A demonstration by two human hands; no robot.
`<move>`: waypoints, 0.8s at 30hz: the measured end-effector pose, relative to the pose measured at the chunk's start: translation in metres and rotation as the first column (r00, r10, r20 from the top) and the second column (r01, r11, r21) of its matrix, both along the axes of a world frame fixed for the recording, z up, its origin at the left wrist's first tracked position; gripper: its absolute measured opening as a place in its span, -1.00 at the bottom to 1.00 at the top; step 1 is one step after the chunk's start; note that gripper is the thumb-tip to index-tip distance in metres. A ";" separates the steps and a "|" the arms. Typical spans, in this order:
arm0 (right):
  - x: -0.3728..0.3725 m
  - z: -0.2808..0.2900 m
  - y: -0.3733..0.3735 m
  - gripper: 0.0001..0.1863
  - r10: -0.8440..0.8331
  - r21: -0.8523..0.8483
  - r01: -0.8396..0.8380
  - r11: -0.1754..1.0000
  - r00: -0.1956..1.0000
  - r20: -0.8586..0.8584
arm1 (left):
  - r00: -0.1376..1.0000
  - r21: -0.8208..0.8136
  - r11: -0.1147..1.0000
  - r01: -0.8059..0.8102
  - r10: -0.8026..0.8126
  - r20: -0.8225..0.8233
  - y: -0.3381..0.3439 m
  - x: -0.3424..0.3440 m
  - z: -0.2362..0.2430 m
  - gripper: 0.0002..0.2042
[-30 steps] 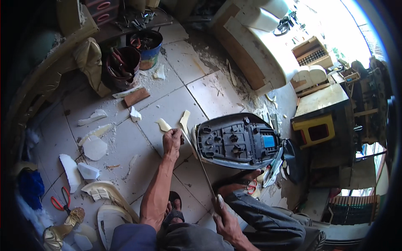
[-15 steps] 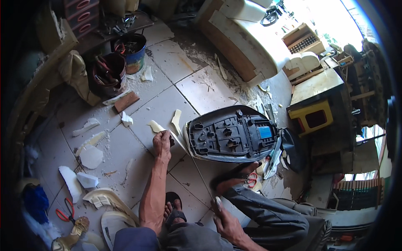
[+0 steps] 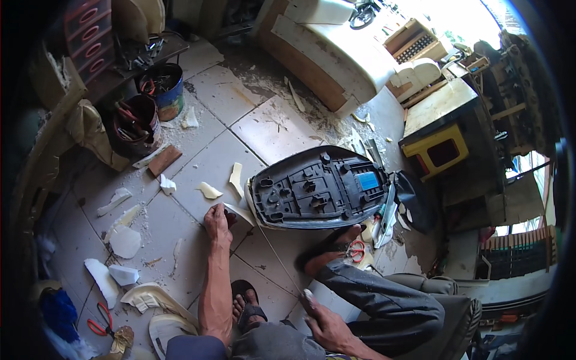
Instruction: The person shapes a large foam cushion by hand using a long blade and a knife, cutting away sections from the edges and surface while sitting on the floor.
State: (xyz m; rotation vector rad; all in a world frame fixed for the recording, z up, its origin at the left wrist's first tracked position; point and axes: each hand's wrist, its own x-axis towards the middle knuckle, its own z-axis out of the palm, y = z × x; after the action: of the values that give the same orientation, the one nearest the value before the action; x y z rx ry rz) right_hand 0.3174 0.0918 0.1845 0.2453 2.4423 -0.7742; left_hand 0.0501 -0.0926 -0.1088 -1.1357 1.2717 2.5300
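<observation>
An upturned motorcycle seat (image 3: 318,192), its black ribbed plastic base uppermost, rests on the tiled floor in front of me. Off its left end my left hand (image 3: 218,222) is closed in a fist. A narrow pale strip (image 3: 240,213) runs from that fist to the seat's edge; its material is unclear. My right hand (image 3: 324,321) is low by my knee, thumb and fingers pinched together, with something whitish at the fingertips. A thin cord (image 3: 279,255) stretches from the seat's near left edge to this hand.
Pale foam scraps (image 3: 125,241) litter the floor on the left, near red-handled scissors (image 3: 102,321). Another red-handled pair (image 3: 357,252) lies beside my foot. Two tool buckets (image 3: 135,129) stand farther back. A large pale sofa-like frame (image 3: 324,60) stands beyond the seat.
The whole view has shifted a little. My left fist has drawn slightly toward me, and the strip's end has come with it. My right hand is almost where it was.
</observation>
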 end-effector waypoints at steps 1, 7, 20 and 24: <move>-0.012 -0.006 -0.009 -0.26 -0.002 0.012 0.002 1.000 1.000 0.017 | 1.000 0.002 1.000 -0.027 0.027 0.009 -0.004 -0.002 0.001 -0.83; -0.009 -0.015 -0.014 -0.26 -0.050 0.017 0.050 0.999 0.999 0.000 | 0.998 0.039 0.998 -0.044 0.045 -0.033 -0.003 0.000 -0.002 -0.88; 0.004 0.060 0.043 -0.47 -0.255 -0.145 0.214 0.966 0.882 -0.396 | 0.893 -0.532 0.841 -0.095 -0.164 -0.418 -0.026 -0.015 0.048 -0.34; 0.025 0.114 0.094 -0.57 -0.749 -0.436 0.623 0.649 0.425 -0.508 | 0.821 -0.518 0.840 0.158 -0.403 -0.403 0.044 -0.031 0.055 -0.29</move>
State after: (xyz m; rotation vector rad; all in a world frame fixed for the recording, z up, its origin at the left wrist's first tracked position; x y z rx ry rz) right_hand 0.3424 0.1860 0.2989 1.1625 2.8663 -1.6920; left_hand 0.0196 -0.0489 -0.0538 -0.2497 2.0799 2.4154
